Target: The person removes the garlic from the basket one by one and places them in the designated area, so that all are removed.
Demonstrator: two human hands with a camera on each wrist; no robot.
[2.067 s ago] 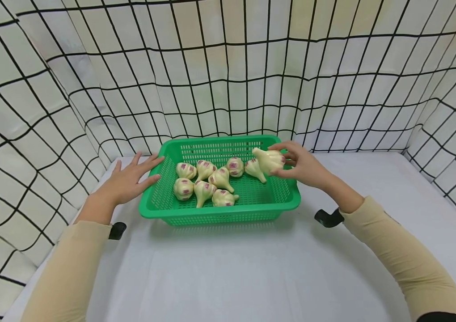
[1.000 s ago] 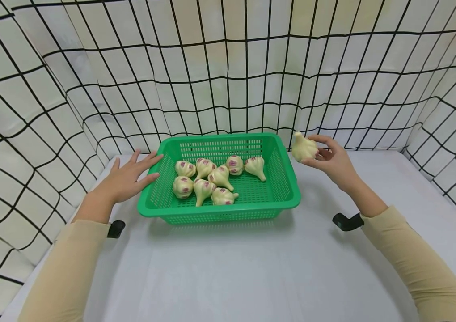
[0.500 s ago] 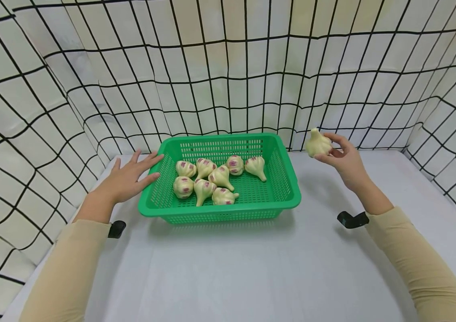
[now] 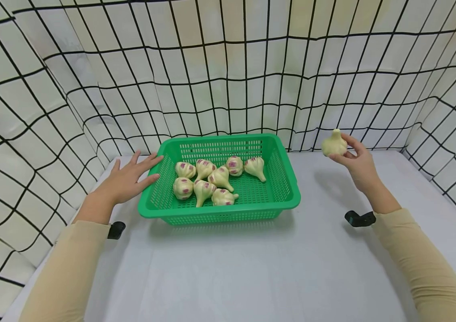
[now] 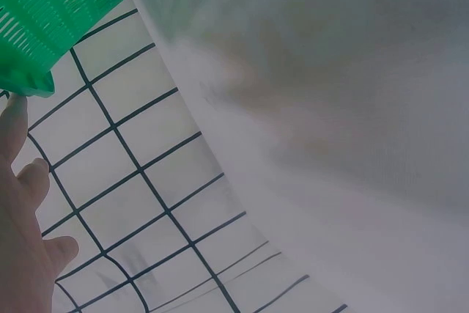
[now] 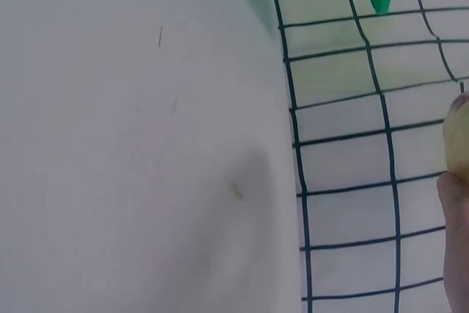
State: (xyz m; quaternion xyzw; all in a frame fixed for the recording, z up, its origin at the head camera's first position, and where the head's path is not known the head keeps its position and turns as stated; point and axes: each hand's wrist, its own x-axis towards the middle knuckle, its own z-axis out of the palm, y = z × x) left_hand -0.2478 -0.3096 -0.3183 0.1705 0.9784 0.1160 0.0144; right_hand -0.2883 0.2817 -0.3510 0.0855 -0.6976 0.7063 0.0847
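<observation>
My right hand (image 4: 358,161) pinches a pale garlic bulb (image 4: 334,144) between thumb and fingers, its stem pointing up. The bulb hangs above the white table, well to the right of a green plastic basket (image 4: 228,207). In the right wrist view only an edge of the garlic bulb (image 6: 458,137) and part of the hand show. With fingers spread, my left hand (image 4: 125,181) touches the basket's left rim. Inside the basket lie several more garlic bulbs (image 4: 221,178) with purple streaks, mostly toward the left and back.
A white cloth covers the table (image 4: 228,268). Black netting (image 4: 228,80) over white walls encloses the back and both sides, close behind the basket. A small black device (image 4: 360,219) sits under the right wrist, another black device (image 4: 116,230) under the left.
My right hand has lifted the garlic bulb from over the basket's right end and carried it rightward, turning it stem-up. The left hand has stayed on the rim.
</observation>
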